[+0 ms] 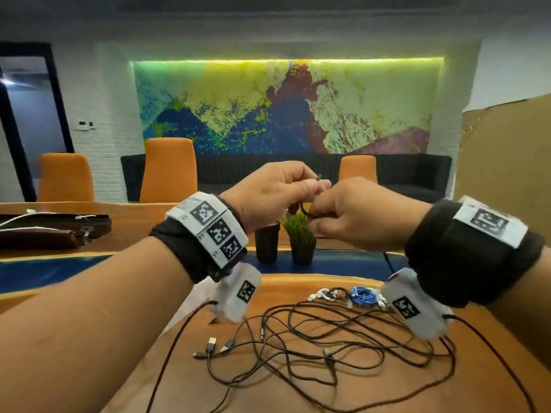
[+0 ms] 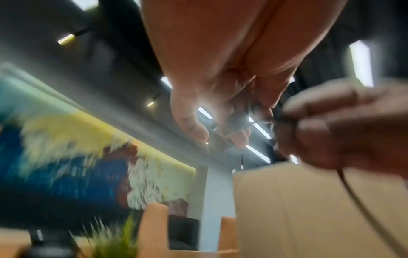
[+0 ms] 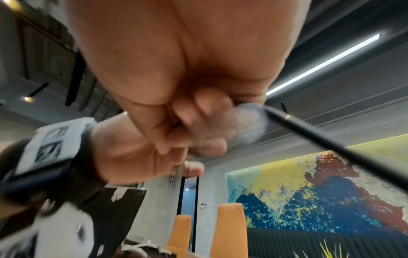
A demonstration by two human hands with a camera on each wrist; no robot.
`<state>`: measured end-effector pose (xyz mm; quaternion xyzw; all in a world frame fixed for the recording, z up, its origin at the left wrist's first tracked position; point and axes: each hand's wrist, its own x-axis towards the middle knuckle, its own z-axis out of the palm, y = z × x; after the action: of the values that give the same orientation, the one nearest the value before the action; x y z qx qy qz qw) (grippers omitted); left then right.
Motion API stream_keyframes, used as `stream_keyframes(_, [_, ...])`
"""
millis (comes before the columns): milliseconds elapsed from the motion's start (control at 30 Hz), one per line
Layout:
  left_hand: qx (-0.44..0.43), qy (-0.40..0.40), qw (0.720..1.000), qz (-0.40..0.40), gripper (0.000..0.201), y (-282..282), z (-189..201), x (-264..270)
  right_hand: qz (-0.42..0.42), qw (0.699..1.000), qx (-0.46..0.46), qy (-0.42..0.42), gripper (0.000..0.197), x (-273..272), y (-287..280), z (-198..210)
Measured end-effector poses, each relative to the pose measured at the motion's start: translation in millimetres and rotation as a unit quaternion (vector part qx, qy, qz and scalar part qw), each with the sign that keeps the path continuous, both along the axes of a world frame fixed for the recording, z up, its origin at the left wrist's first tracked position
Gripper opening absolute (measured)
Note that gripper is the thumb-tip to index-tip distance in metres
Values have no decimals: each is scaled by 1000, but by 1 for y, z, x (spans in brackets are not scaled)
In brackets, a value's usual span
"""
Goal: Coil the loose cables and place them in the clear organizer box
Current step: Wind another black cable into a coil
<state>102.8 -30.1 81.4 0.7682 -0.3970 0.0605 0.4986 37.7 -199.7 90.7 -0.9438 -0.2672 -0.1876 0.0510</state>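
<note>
Both hands are raised above the wooden table [image 1: 298, 391] and meet at a thin black cable [image 1: 303, 210]. My left hand [image 1: 308, 189] pinches the cable's plug end, whose tip pokes out past the fingers. My right hand [image 1: 316, 217] grips the same cable just beside it. In the right wrist view my right hand's [image 3: 198, 113] fingers are curled round the cable [image 3: 331, 139], which runs off to the right. In the left wrist view the left hand [image 2: 232, 122] pinches the plug and the cable [image 2: 362, 197] hangs down. Several loose black cables [image 1: 313, 338] lie tangled on the table. No clear box is in view.
A blue coiled cable [image 1: 365, 295] and white cables [image 1: 325, 293] lie beyond the tangle. A dark cup [image 1: 267, 242] and a small potted plant [image 1: 301, 239] stand mid-table. Dark trays [image 1: 44, 234] with white cables sit far left. A cardboard sheet [image 1: 507, 159] stands at the right.
</note>
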Motion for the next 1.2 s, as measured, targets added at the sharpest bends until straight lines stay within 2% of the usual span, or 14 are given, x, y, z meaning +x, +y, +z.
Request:
stream_keyframes(67, [94,-76,992,41,16,-1,-6,-1,-13,998,44,-33,17,0,-9,13])
stream_keyframes(233, [120,-75,987,80,22,10,1,-3,-38,980,163,-110,15,6,-26,25])
stream_keyframes(433, [211,-103,967,103,24,12,5,-1,-28,974,177,-142,23,24,-25,7])
stream_keyframes(500, [164,-23,985,57,25,14,1,0,-20,973,186,-133,22,28,-27,5])
stream_keyframes(567, [61,113,991,-26,26,17,-3,-1,-17,970,210,-123,20,33,-25,3])
stream_keyframes(667, [-134,263,944,-149,28,18,0,-6,-11,957,279,-72,19,39,-16,-6])
stream_keyframes(733, [-242,306,902,-183,29,13,2,-7,-20,965,262,-2,19,40,-8,-18])
stream_keyframes(767, [-263,299,900,-176,30,10,2,-5,-22,973,228,35,19,39,-4,-23])
stream_keyframes(833, [-218,216,947,-93,28,5,-2,2,-18,988,134,71,19,34,2,-28])
stream_keyframes(900, [-73,58,995,23,26,7,-9,11,-18,994,85,60,18,28,1,-22])
stream_keyframes(1000, [109,-107,985,80,20,14,-22,22,6,991,127,29,12,24,-6,0])
stream_keyframes(1067, [99,-78,990,65,22,19,-22,21,20,986,166,15,9,27,-8,13])
stream_keyframes(1133, [26,26,999,21,25,20,-17,17,29,977,212,-14,9,35,-7,21])
stream_keyframes(1200, [-43,132,990,-38,26,20,-13,12,28,958,282,-36,10,47,-7,24])
